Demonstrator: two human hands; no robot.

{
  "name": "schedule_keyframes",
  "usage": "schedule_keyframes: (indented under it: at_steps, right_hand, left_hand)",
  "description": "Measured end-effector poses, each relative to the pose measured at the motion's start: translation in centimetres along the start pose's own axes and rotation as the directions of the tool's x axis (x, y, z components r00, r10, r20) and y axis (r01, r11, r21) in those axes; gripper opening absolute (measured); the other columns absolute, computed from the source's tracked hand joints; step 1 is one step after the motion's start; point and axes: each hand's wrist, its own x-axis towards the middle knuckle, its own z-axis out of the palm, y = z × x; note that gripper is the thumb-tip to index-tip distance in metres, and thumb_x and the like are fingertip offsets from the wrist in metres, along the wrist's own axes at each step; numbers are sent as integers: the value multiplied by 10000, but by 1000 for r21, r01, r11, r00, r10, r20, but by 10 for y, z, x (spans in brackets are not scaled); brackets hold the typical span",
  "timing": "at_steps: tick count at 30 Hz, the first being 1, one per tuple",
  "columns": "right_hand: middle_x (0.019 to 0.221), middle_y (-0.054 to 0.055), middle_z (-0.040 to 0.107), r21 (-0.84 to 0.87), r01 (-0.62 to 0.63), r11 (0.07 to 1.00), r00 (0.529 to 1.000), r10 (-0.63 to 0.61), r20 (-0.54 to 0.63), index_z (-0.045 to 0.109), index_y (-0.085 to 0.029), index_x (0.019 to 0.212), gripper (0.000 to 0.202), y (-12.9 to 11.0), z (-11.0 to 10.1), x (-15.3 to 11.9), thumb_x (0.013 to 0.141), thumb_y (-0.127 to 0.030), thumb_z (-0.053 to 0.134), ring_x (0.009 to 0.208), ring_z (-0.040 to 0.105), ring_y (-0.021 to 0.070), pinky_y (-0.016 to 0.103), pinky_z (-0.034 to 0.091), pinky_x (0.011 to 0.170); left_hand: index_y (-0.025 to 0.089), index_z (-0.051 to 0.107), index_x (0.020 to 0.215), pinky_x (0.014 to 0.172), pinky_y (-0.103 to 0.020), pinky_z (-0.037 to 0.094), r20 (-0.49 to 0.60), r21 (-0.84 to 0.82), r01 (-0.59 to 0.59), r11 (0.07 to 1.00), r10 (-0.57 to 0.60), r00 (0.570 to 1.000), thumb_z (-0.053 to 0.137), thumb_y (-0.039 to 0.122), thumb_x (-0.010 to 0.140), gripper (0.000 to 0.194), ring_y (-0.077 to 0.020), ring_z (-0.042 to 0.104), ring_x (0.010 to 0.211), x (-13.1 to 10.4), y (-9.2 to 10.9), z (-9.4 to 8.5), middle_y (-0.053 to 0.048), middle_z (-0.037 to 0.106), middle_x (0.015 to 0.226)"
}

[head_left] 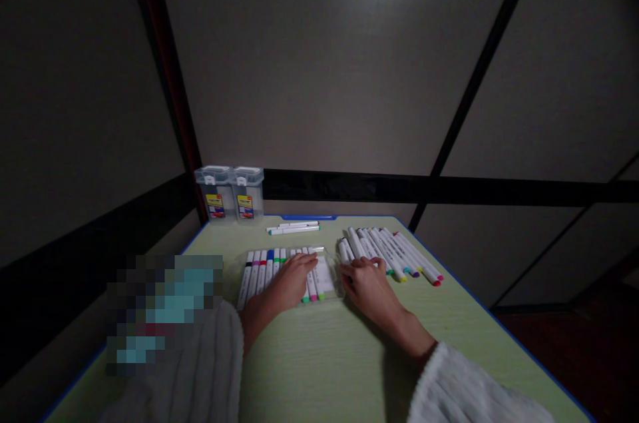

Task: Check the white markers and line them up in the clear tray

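Observation:
A clear plastic tray (329, 300) holds a row of white markers (257, 273) with coloured caps; its right part shows a bare white strip. My left hand (294, 280) lies over the markers in the tray, fingers stretched toward the right. Just past the tray's right edge, my right hand (367, 283) has its fingers curled down at the near left end of a spread of loose white markers (387, 250). What those fingers hold, if anything, is hidden.
Two lidded clear boxes (245, 196) stand at the table's back left corner. A few markers (294, 230) lie near the back edge of the green table (309, 370). A pixelated object (174, 303) is at the left. Wall panels rise behind.

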Motion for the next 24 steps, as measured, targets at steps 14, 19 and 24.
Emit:
schedule_keyframes:
  at_steps: [14,19,24]
  right_hand:
    - [770,84,622,-72,-85,994,996,88,33,623,-172,746,196,1,1,-1,816,-175,440,776,526,208,337,241,690]
    - [768,80,616,-39,-26,999,999,27,29,619,-173,754,181,-3,0,-2,813,-166,448,797,515,210,340,233,690]
    - [766,70,605,-9,57,998,997,-57,45,614,-168,747,171,-11,0,-3,816,-183,458,805,506,207,339,232,706]
  left_hand:
    - [130,552,1137,984,-336,350,-5,21,4,1000,-4,1000,357,-51,648,557,-184,454,1123,0,-3,4,-85,522,1240]
    - [133,553,1135,991,-344,341,-6,17,1,1000,-1,1000,350,-45,664,543,-182,454,1129,0,-2,2,-86,523,1239]
    - [139,546,1144,997,-350,338,-1,12,5,1000,-5,1000,356,-42,661,549,-179,447,1139,0,-4,4,-85,508,1255]
